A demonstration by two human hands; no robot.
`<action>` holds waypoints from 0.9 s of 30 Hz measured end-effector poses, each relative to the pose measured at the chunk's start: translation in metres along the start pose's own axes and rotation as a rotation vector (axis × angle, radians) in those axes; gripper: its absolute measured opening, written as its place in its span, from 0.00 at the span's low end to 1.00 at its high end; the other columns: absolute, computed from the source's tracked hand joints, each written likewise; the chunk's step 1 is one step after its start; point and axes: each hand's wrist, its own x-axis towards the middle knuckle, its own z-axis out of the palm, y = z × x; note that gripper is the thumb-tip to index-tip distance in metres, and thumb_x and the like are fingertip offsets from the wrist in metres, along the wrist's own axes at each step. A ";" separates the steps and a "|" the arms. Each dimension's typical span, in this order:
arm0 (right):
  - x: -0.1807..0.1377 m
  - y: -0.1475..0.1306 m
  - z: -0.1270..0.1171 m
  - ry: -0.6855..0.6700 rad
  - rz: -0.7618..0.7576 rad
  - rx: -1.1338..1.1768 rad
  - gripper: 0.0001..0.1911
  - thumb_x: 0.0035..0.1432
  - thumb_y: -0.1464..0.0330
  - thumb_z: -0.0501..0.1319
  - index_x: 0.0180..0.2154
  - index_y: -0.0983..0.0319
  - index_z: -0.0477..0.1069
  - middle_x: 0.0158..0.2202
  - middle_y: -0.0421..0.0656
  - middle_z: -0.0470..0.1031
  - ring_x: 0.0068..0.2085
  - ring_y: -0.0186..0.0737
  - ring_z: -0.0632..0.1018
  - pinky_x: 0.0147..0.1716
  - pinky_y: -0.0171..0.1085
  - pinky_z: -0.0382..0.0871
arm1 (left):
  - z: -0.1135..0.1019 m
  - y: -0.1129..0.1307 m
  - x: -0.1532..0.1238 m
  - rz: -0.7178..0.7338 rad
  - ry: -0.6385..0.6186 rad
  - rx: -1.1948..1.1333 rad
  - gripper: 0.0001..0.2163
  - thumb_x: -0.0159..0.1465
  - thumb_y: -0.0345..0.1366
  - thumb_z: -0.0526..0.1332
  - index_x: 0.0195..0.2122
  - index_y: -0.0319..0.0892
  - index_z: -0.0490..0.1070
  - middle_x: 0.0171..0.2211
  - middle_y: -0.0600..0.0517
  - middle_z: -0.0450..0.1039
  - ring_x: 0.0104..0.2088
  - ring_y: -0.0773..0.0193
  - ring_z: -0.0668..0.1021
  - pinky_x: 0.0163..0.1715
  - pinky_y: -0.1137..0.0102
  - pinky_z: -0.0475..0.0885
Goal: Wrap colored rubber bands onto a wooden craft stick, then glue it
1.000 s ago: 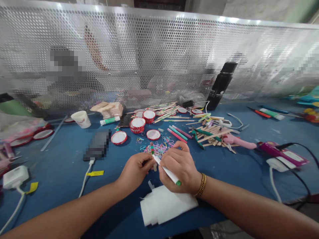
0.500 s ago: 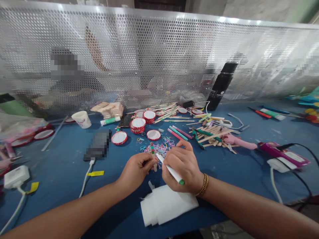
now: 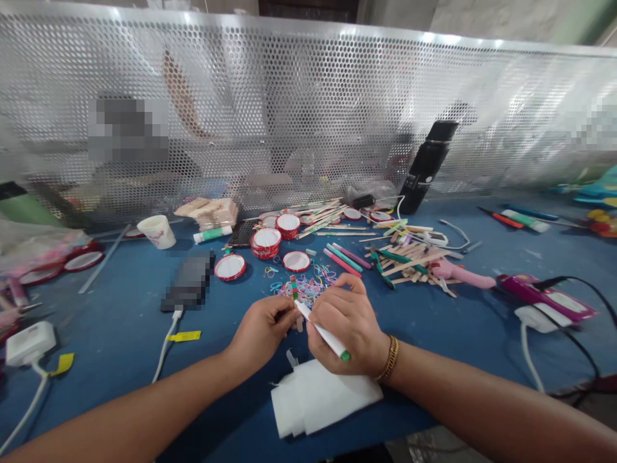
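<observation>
My left hand [image 3: 263, 331] is closed on a small wooden stick [image 3: 294, 289] coloured in green and red bands, holding it upright over the blue table [image 3: 120, 321]. My right hand [image 3: 347, 321] grips a white marker with a green end [image 3: 322, 332], its tip touching the stick just below the coloured part. A gold bangle [image 3: 389, 359] is on my right wrist. A pile of small coloured rubber bands [image 3: 308, 286] lies just beyond both hands. Folded white paper [image 3: 318, 395] lies under my right wrist.
Red-rimmed round lids [image 3: 266, 241], loose markers [image 3: 344, 257] and a heap of wooden sticks [image 3: 409, 257] lie beyond the hands. A black bottle [image 3: 427, 166] leans against a perforated metal screen [image 3: 308, 109]. A paper cup [image 3: 157, 230], chargers and cables sit left; a pink tool [image 3: 544, 297] right.
My right hand with the marker slid a little right and then back left along the stick. My left hand and the stick stayed nearly still.
</observation>
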 end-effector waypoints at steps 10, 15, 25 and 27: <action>0.000 0.002 -0.001 0.003 0.027 -0.023 0.05 0.53 0.73 0.57 0.27 0.60 0.62 0.23 0.36 0.69 0.26 0.35 0.69 0.42 0.45 0.57 | 0.001 -0.001 0.000 -0.011 -0.012 -0.058 0.14 0.66 0.40 0.57 0.24 0.41 0.70 0.21 0.56 0.68 0.22 0.69 0.69 0.23 0.76 0.63; 0.000 0.003 -0.003 0.029 0.034 -0.030 0.06 0.52 0.73 0.58 0.26 0.60 0.61 0.23 0.36 0.69 0.26 0.34 0.69 0.42 0.45 0.58 | 0.000 0.001 0.000 0.003 -0.023 -0.049 0.15 0.67 0.40 0.57 0.24 0.40 0.70 0.22 0.56 0.68 0.22 0.70 0.68 0.23 0.76 0.63; 0.002 0.001 -0.001 0.021 -0.003 -0.006 0.06 0.53 0.73 0.58 0.27 0.61 0.61 0.24 0.37 0.72 0.27 0.35 0.72 0.42 0.45 0.58 | 0.001 -0.001 0.001 -0.004 -0.007 -0.057 0.15 0.66 0.39 0.57 0.23 0.40 0.69 0.21 0.57 0.67 0.23 0.69 0.68 0.23 0.76 0.62; 0.002 0.001 -0.001 0.019 0.009 -0.016 0.06 0.53 0.73 0.58 0.27 0.61 0.62 0.24 0.37 0.72 0.27 0.35 0.72 0.41 0.45 0.58 | 0.001 -0.001 0.001 -0.005 -0.014 -0.066 0.14 0.66 0.39 0.57 0.24 0.40 0.69 0.21 0.57 0.68 0.23 0.70 0.68 0.23 0.76 0.63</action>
